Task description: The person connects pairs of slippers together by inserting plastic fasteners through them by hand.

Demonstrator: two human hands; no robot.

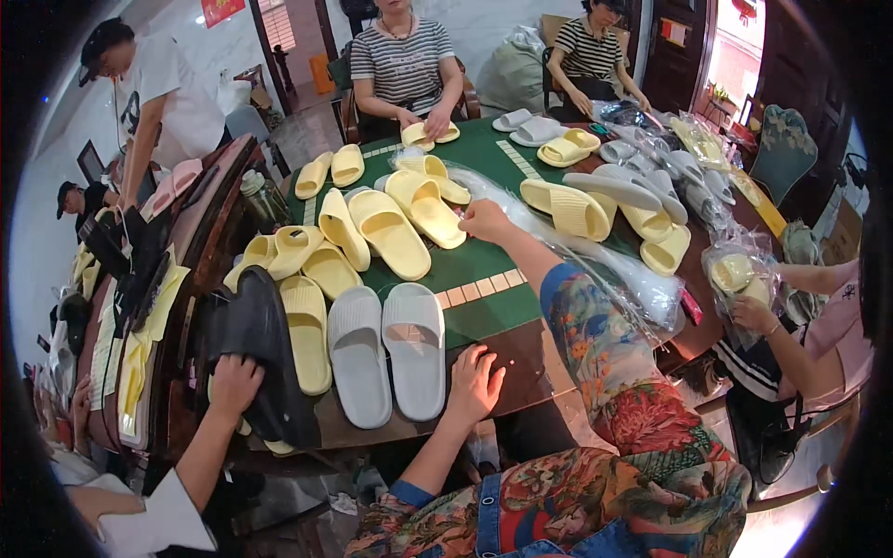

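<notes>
My left hand point(474, 383) rests at the table's near edge, fingers apart, holding nothing. To its left lies a pair of grey slippers, the nearer one point(416, 377) and its mate point(359, 377) side by side. My right hand point(487, 223) reaches over the table with its fingers curled together, right beside the heel of a yellow slipper point(426, 206). Whatever those fingers hold, if anything, is hidden. Another yellow slipper point(391, 244) lies next to that one. A clear plastic sheet point(539, 219) stretches beyond my right forearm.
A co-worker's hand point(236, 383) grips a black slipper point(256, 349) at left. Across the table, a person's hands point(437, 121) touch yellow slippers. At right, another hand point(752, 312) holds bagged slippers point(732, 272). Cream tiles point(479, 288) line the green tabletop point(493, 316).
</notes>
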